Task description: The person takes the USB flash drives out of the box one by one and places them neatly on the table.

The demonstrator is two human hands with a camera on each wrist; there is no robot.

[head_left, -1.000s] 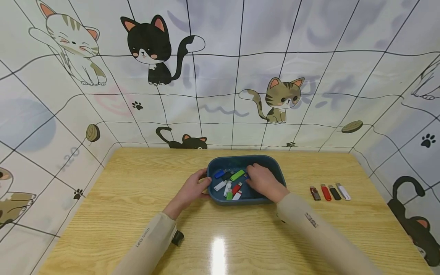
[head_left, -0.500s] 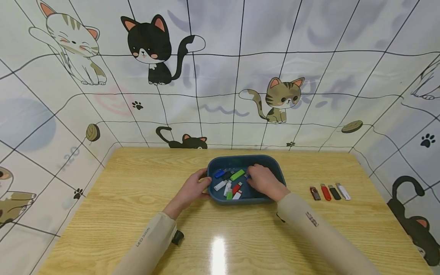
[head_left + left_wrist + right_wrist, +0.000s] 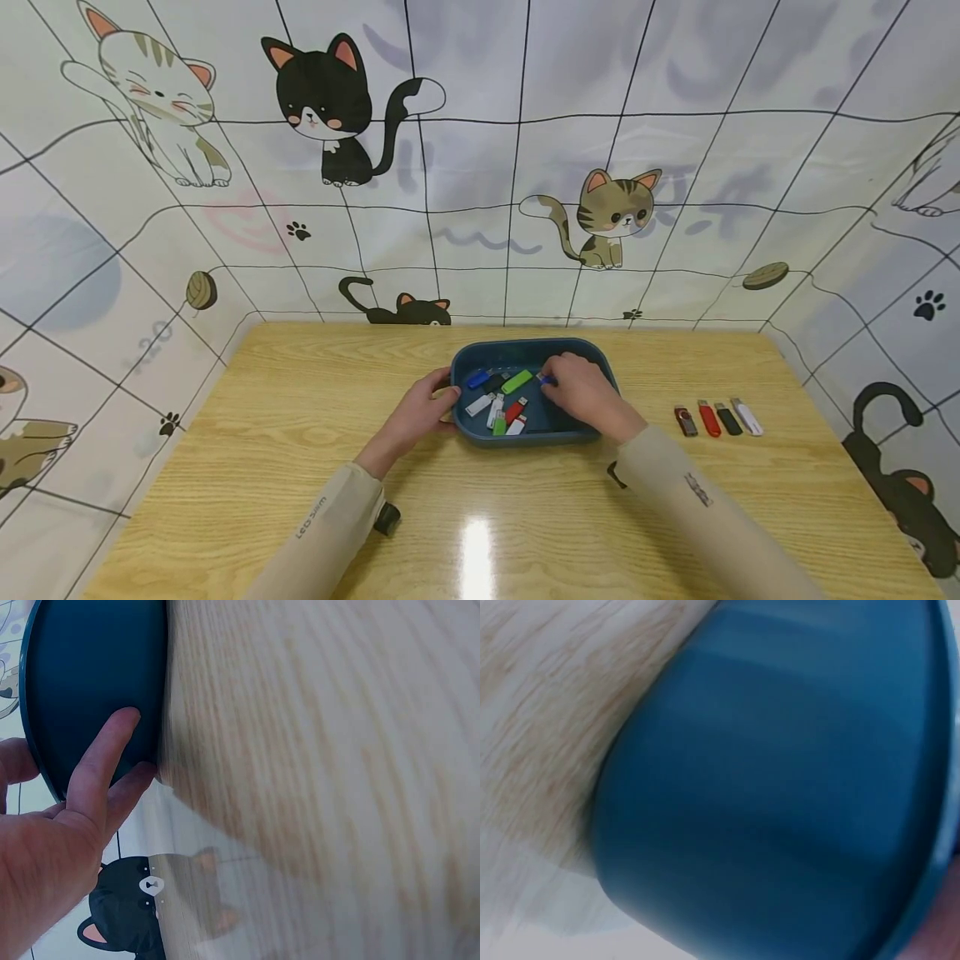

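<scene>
My left hand (image 3: pixel 416 414) holds the left end of a dark blue plastic bin (image 3: pixel 570 440), thumb at the rim and fingers against the outer wall, as the left wrist view shows. Inside the bin's right half, my right hand (image 3: pixel 588 396) pinches a blue USB flash drive (image 3: pixel 548 380); its fingertips are partly hidden. Left of it lie a bright green flash drive (image 3: pixel 517 382), a red one (image 3: pixel 515 410), a blue one (image 3: pixel 477 379) and several white, black and green ones. The right wrist view mostly shows the bin's outer wall (image 3: pixel 765 780).
On the wooden table (image 3: pixel 315 367), right of the bin, a row of flash drives stands side by side: a brown one (image 3: pixel 686 421), a red one (image 3: pixel 709 418), a black one (image 3: pixel 728 419) and a white one (image 3: pixel 747 417). A cat-patterned cloth (image 3: pixel 480 167) surrounds the table.
My right hand has shifted slightly right and up, with more of the blue flash drive showing at its fingertips. The left hand stays on the bin.
</scene>
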